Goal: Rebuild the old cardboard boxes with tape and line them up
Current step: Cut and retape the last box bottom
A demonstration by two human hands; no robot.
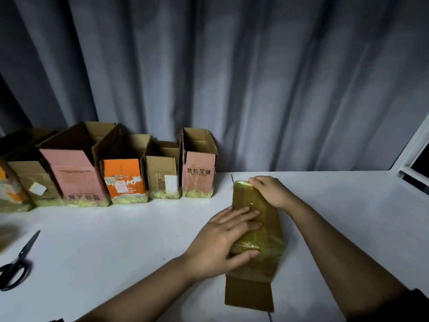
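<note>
A small cardboard box (pixel 255 231) lies on its side on the white tabletop (pixel 116 228), right of centre, w/ yellowish tape (pixel 257 247) wrapped round its middle and far end; open flaps point toward the near edge. Left hand (pixel 222 238) lies flat across the box, fingers straight and close together, pressing the tape, thumb along the near side. Right hand (pixel 269 191) grips the box's far end, fingers curled over the corner. At the far left, a row of upright open boxes (pixel 125 173) stands side by side against the grey curtain (pixel 232 77), bottoms taped. Black scissors (pixel 18 263) lie near the left edge, well apart from both hands.
</note>
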